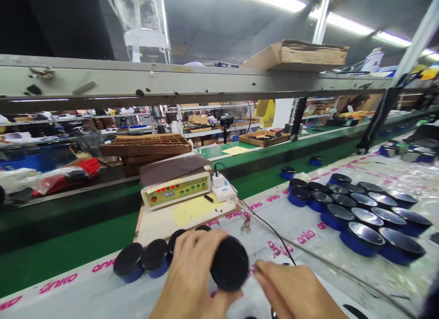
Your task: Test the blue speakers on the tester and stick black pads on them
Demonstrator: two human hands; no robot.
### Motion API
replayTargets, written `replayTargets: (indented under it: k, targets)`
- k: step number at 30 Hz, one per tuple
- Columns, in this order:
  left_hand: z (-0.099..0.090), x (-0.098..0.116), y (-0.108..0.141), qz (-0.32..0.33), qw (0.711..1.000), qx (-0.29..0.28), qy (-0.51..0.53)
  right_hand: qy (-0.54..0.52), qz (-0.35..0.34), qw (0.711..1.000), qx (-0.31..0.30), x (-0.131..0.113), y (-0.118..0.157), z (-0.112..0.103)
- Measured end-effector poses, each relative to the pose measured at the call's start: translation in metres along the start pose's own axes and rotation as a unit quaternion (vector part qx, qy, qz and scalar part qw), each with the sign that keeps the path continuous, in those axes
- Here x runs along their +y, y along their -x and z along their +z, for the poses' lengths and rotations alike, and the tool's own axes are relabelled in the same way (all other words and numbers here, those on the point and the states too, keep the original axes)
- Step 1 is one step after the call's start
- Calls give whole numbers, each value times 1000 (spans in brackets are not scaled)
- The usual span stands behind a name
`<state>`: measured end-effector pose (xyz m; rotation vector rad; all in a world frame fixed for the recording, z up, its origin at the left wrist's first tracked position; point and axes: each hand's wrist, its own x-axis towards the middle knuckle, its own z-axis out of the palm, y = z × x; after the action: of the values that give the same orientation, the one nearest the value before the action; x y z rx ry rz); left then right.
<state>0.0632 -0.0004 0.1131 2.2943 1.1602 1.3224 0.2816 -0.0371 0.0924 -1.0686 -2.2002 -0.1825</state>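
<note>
Canister [229,263], seemingly half behind left hand [190,278]

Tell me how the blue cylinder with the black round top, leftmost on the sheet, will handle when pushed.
The short blue cylinder with a black round top probably rolls if tipped, its side being smoothly round. Standing squat on its end, it likely slides rather than topples. Its glossy top may feel slippery.

1. Bright, even light falls from fluorescent tubes [343,22] above the grey metal beam [154,83].
2. Below that beam, glossy black lids [363,220] show pale glare, and shadows stay soft.
3. Wide-angle distortion bends the beam toward the frame's edges; distant shelving beyond it looks slightly soft.
</note>
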Motion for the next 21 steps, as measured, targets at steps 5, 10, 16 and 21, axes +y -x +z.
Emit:
replayTargets:
  k: [5, 10, 16, 21]
  targets:
    - [22, -11, -19, -130, 990, -41, 32, 188, 293, 937, -29, 110, -15, -26]
    - [59, -35, -37, -85, 980, -182, 7, 270, 403, 873, -56, 223, -38, -18]
    - [62, -60, -41, -110, 975, -191, -21, 214, 404, 883, -106, 229, -42, -11]
    - [45, -15, -36, -211, 921, -158, 288, 14, 267, 957, -114, 121, -55, -32]
